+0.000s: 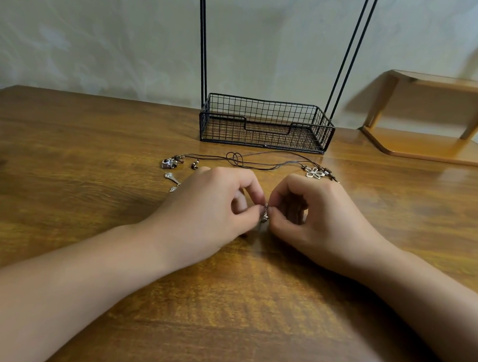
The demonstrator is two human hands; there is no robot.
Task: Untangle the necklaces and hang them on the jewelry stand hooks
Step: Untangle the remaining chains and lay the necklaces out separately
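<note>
Together, my left hand (pixel 216 204) and right hand (pixel 311 210) pinch one small silver charm (pixel 265 213) — fingers curled tight. Corded necklaces (pixel 250 160) lie tangled before the jewelry stand (pixel 266 123) — none hung

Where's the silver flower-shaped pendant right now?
In the head view, the silver flower-shaped pendant lies on the wooden table, just beyond the knuckles of the right hand, in front of the right corner of the black wire basket.

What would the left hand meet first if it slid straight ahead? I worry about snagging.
Likely the dark brown looped cord lying just beyond the left hand, then the black wire basket; depth is unclear.
</note>
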